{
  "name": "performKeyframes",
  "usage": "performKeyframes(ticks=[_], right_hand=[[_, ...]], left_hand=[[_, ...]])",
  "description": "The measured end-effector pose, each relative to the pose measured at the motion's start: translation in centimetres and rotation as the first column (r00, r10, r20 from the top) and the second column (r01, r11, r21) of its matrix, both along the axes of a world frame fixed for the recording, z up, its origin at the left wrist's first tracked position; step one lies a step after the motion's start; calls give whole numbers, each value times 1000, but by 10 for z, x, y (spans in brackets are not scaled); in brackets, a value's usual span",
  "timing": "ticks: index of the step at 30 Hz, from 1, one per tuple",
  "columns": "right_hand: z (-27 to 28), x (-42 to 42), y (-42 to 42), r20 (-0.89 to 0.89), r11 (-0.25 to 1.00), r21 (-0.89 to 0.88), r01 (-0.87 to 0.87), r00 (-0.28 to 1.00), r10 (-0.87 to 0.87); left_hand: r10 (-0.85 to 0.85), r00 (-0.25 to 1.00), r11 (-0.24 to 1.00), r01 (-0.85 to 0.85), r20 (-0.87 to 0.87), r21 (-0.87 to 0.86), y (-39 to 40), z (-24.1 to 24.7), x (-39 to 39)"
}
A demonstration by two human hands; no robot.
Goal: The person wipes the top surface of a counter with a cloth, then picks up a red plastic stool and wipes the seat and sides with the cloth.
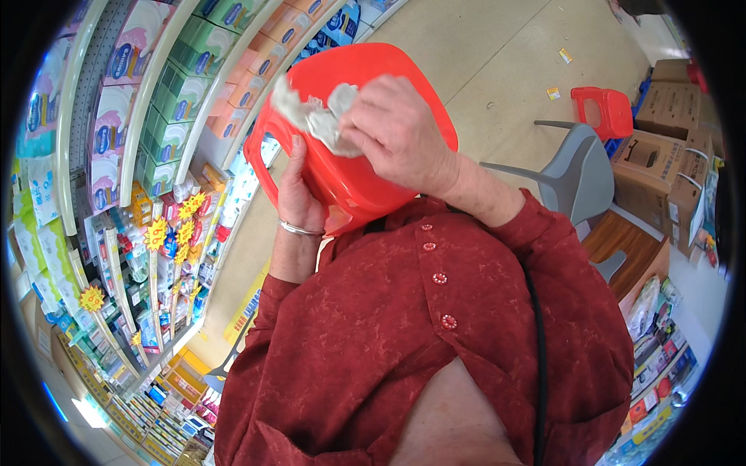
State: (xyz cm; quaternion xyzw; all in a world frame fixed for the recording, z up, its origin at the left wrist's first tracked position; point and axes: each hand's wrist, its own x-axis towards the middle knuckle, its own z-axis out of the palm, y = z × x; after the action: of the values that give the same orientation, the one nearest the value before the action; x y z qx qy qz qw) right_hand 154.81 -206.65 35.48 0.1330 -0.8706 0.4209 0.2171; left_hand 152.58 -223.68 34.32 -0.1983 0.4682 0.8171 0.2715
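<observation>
A red plastic stool (373, 64) is held up tilted in front of my chest, with its broad face turned up and a cut-out side towards the shelves. My left hand (300, 195), with a silver bangle at the wrist, grips its left side, the thumb lying along the red plastic. Bunched in the fingers of my right hand (399, 128) is a whitish-grey cloth (326, 125), which lies against the stool's upper face. One end of the cloth looks blurred. The left fingers are mostly hidden behind the stool.
Shop shelves with boxed and bagged goods (186, 99) rise close on the left. To the right are a grey chair (574, 169), a smaller-looking red stool (606, 110), cardboard boxes (647, 157) and a wooden surface (620, 247). Small paper pieces (553, 94) lie on the floor.
</observation>
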Motion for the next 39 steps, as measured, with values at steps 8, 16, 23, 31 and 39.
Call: performKeyframes(ticks=[8,16,23,31,39], right_hand=[[-31,26,13,351,589,-805,72,858,374],[-50,-2,25,283,919,-392,51,957,67],[-30,-62,94,385,736,-591,331,917,-103],[3,-4,-12,78,667,-692,-276,890,449],[-28,-1,-10,299,855,-508,100,952,67]], left_hand=[[92,995,995,-93,-25,-36,-3,-19,-8],[2,999,1000,-3,33,20,14,3,-11],[58,998,997,-58,0,-56,1,1,-10],[108,994,994,-107,28,-31,-19,-25,-11],[17,999,999,-19,-48,-37,2,-7,0]])
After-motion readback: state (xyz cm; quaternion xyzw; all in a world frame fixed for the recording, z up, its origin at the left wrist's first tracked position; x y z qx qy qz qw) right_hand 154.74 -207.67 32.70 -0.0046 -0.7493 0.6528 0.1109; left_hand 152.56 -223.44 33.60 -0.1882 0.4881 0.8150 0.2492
